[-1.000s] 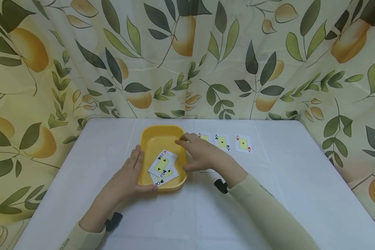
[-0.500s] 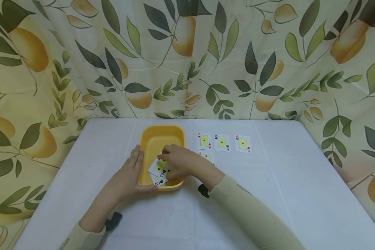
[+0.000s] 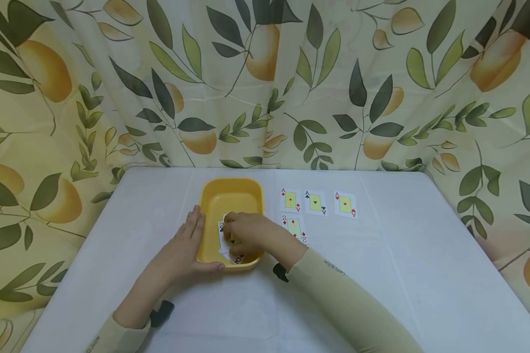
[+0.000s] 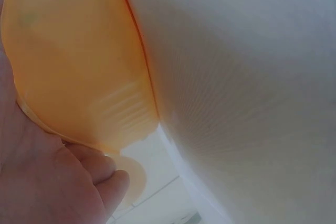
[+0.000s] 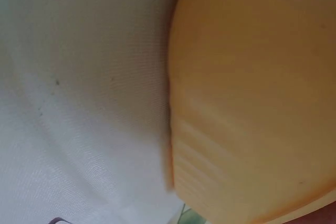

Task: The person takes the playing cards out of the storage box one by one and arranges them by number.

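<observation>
"okay, what's closest on your feed?"

"two pale sleeves (image 3: pixel 344 299) coming in from the near side, with a black mount (image 3: pixel 161 314) at each wrist."

"and the hands?"

"left hand (image 3: pixel 183 245) first: relaxed, fingers laid nearly straight along the outside of the yellow tray (image 3: pixel 229 198), thumb at the near rim. right hand (image 3: pixel 251 233) is down inside the tray, fingers bent over the loose cards (image 3: pixel 223 242). i can't tell from here whether they're pinching one; the hand itself blocks my head view, and the right wrist view gives me mostly the tray's outer wall."

"where do those cards sit?"

"in the near half of the tray, overlapping, with a 2 showing at one corner."

"anything past that?"

"to the right of the tray i've got the two of diamonds (image 3: pixel 293 227), face up on the white bench (image 3: pixel 424 274), its near part hidden by the right wrist. just beyond lies the ace of diamonds (image 3: pixel 290 200), in a row with the ace of clubs (image 3: pixel 315 202) and, after a wider gap, the ace of hearts (image 3: pixel 345 204). farthest back hangs a curtain (image 3: pixel 287 127) printed with leaves and orange fruit."
</observation>
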Motion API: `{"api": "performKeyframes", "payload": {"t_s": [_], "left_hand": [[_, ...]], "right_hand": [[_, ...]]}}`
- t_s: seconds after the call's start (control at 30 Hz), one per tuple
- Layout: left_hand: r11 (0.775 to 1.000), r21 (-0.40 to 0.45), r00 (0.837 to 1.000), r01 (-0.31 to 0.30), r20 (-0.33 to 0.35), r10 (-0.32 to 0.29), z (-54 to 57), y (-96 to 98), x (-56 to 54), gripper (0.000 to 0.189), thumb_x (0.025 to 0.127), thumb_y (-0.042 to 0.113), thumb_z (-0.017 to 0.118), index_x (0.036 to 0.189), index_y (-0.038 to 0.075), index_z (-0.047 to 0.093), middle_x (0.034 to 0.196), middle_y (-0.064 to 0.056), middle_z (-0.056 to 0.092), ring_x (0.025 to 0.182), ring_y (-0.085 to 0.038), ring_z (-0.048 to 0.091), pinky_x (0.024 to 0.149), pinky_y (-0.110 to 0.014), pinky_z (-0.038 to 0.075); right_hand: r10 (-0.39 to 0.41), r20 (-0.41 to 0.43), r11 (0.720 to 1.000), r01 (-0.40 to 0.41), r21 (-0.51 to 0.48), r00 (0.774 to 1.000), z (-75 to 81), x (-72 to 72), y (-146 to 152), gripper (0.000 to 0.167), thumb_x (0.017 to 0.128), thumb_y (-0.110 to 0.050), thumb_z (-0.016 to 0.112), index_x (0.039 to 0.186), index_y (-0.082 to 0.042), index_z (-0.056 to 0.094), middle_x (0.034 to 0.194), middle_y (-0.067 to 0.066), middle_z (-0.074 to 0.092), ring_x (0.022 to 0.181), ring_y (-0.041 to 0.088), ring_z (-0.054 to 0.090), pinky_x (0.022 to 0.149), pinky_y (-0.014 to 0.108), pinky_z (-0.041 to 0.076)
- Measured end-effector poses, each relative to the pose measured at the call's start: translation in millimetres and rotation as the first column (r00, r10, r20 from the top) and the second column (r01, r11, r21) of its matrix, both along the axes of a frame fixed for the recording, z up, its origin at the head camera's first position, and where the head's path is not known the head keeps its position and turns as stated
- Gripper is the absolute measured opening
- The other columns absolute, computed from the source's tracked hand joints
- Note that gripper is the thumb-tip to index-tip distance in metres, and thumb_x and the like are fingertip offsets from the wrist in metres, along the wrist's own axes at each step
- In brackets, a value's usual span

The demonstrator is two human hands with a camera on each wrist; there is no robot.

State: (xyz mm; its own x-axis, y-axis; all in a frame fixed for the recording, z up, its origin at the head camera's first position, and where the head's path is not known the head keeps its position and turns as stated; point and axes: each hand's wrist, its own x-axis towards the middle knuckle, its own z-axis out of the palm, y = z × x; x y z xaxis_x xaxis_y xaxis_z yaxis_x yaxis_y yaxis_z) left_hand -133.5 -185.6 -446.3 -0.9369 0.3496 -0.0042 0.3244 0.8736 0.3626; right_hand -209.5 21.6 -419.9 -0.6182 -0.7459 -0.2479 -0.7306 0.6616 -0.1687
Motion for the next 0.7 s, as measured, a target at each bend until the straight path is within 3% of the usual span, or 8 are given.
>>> {"api": "performKeyframes", "payload": {"t_s": [0.13,0.27,0.43,0.7], "left_hand": [[1.000,-0.002,1.000,-0.004,0.008,0.004,0.7,0.5,0.6,0.137,0.068,0.090,0.057,0.158,-0.004,0.011,0.168,-0.016,-0.004,0.153,-0.038,0.011,0.114,-0.056,0.034],[1.000,-0.003,1.000,-0.008,0.009,0.008,0.6,0.1,0.9,0.138,0.068,0.091,0.056,0.158,-0.003,0.010,0.168,-0.015,-0.005,0.153,-0.039,0.012,0.115,-0.056,0.033],[1.000,-0.009,1.000,-0.014,0.015,0.014,1.1,-0.5,1.2,0.139,0.067,0.092,0.055,0.158,-0.002,0.010,0.168,-0.014,-0.005,0.153,-0.038,0.011,0.116,-0.056,0.032],[1.000,-0.002,1.000,-0.010,0.021,0.010,0.2,-0.5,1.0,0.138,0.068,0.091,0.055,0.158,-0.002,0.008,0.168,-0.014,-0.006,0.153,-0.037,0.008,0.116,-0.056,0.031]], "right_hand": [[-0.026,-0.003,1.000,0.026,-0.005,1.000,1.1,-2.2,-1.1,0.053,0.079,-0.039,0.082,0.125,-0.019,0.065,0.143,0.003,0.052,0.122,0.019,0.055,0.106,0.033,0.047],[-0.031,-0.035,0.998,0.032,0.047,0.999,1.6,-2.2,-5.2,0.075,0.072,-0.044,0.088,0.135,-0.017,0.058,0.137,0.002,0.055,0.119,0.018,0.056,0.103,0.033,0.049],[-0.063,-0.053,0.996,0.066,0.065,0.997,-2.0,-6.2,-12.3,0.077,0.071,-0.044,0.088,0.135,-0.016,0.057,0.125,0.001,0.058,0.111,0.017,0.055,0.101,0.032,0.049],[-0.120,-0.030,0.993,0.120,0.012,0.992,-6.8,-19.0,-18.4,0.091,0.070,-0.047,0.086,0.145,-0.013,0.049,0.131,0.004,0.052,0.114,0.019,0.047,0.105,0.031,0.046]]}}
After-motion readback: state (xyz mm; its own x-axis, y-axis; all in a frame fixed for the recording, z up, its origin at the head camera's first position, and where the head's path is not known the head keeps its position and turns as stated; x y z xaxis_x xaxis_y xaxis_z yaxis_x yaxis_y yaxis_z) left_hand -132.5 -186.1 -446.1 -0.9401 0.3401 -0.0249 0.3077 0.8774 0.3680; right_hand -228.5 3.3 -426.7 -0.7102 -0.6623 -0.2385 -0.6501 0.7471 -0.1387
